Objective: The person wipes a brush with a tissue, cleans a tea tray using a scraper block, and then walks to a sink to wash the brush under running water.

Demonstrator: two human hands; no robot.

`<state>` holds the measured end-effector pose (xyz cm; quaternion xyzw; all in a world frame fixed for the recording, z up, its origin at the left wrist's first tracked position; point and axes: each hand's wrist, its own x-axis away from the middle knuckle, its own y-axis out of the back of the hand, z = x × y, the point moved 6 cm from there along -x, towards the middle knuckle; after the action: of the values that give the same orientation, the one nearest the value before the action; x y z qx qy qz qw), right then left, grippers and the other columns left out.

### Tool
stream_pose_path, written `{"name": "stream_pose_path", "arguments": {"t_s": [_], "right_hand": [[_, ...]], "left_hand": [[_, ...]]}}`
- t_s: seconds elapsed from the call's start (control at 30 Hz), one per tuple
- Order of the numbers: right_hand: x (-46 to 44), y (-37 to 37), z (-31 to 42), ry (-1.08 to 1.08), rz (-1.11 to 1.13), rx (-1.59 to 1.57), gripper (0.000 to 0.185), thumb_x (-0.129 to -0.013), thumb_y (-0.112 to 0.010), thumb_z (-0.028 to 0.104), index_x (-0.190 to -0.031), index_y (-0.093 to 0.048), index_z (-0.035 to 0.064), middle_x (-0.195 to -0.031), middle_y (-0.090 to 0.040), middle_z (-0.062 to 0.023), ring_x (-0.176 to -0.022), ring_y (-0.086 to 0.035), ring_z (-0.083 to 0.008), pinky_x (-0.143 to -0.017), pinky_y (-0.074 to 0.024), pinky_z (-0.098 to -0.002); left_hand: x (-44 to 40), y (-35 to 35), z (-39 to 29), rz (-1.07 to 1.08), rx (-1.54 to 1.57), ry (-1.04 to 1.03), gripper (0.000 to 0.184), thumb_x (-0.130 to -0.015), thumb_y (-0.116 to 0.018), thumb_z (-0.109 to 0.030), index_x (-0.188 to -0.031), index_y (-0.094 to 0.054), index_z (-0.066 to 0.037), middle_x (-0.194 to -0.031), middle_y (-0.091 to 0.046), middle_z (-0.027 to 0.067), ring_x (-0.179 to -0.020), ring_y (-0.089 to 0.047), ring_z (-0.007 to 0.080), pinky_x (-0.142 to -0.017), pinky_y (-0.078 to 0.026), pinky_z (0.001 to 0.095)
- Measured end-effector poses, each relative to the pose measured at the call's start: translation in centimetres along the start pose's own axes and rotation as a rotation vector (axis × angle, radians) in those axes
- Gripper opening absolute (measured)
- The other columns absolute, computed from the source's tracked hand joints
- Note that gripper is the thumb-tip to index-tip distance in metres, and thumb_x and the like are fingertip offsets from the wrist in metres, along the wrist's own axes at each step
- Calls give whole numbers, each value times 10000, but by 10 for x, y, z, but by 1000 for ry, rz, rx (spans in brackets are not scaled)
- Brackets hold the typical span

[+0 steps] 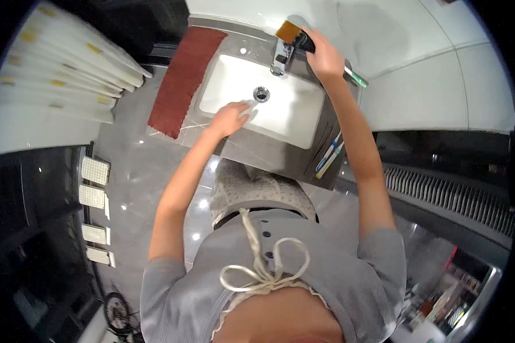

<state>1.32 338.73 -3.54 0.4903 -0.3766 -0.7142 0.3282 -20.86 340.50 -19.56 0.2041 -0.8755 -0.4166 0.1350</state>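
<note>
My right hand point(325, 56) is wrapped round the dark handle of a flat brush point(290, 32) with amber bristles. It is raised by the wall, beside and partly over the chrome faucet point(281, 54). Over the near left rim of the white sink point(303, 130) is my left hand point(230, 119), its fingers curled toward the drain point(261, 94). Something pale and translucent shows at those fingertips, too small to name. The faucet's top is partly hidden behind the brush.
A reddish-brown cloth point(189, 80) lies on the grey counter left of the sink. Toothbrushes point(328, 159) rest at the counter's right, and a green-and-white stick point(356, 78) is behind my right wrist. A patterned curtain point(63, 68) hangs at the left.
</note>
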Motion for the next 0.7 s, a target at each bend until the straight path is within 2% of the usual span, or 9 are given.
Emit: {"name": "stream_pose_path", "arguments": {"t_s": [0.07,0.1,0.23,0.47,0.7], "right_hand": [[2,2,-2,85,-88,-50,513,-629,-572,75,-1105,-479,241,-1134,-490,-47,-879,-548,-243,-705,-467,-327],[5,1,-1,89,-128,68,517,-621,-572,70,-1097,-483,250,-1125,-501,-40,-801,-576,-251,-648,-487,-322],[3,0,-1,-116,6,0,562,-620,-589,59,-1122,-457,277,-1114,-511,11,-830,-565,-250,-678,-479,-316],[1,2,2,-135,-27,-36,572,-622,-557,63,-1145,-428,256,-1167,-468,0,-806,-575,-250,-646,-491,-327],[0,5,7,-246,120,51,578,-629,-537,60,-1151,-419,281,-1165,-468,12,-823,-568,-250,-666,-482,-349]], "left_hand": [[-34,-54,6,274,-202,12,486,-830,-396,-315,-1206,-344,-12,-1255,-334,153,-1165,-320,257,-946,-289,336],[-49,-72,12,395,-312,7,541,-839,-367,-352,-1249,-283,-10,-1303,-275,146,-1204,-271,250,-967,-268,340],[-80,-105,33,610,-467,65,637,-841,-314,-393,-1309,-80,-30,-1382,-39,76,-1270,-83,187,-1017,-147,333],[-96,-109,41,460,-529,-92,631,-834,-347,-380,-1293,-142,1,-1365,-130,111,-1263,-121,209,-1015,-144,307],[-100,-112,37,392,-475,-50,626,-805,-404,-340,-1266,-203,34,-1350,-173,123,-1253,-155,213,-1011,-157,313]]}}
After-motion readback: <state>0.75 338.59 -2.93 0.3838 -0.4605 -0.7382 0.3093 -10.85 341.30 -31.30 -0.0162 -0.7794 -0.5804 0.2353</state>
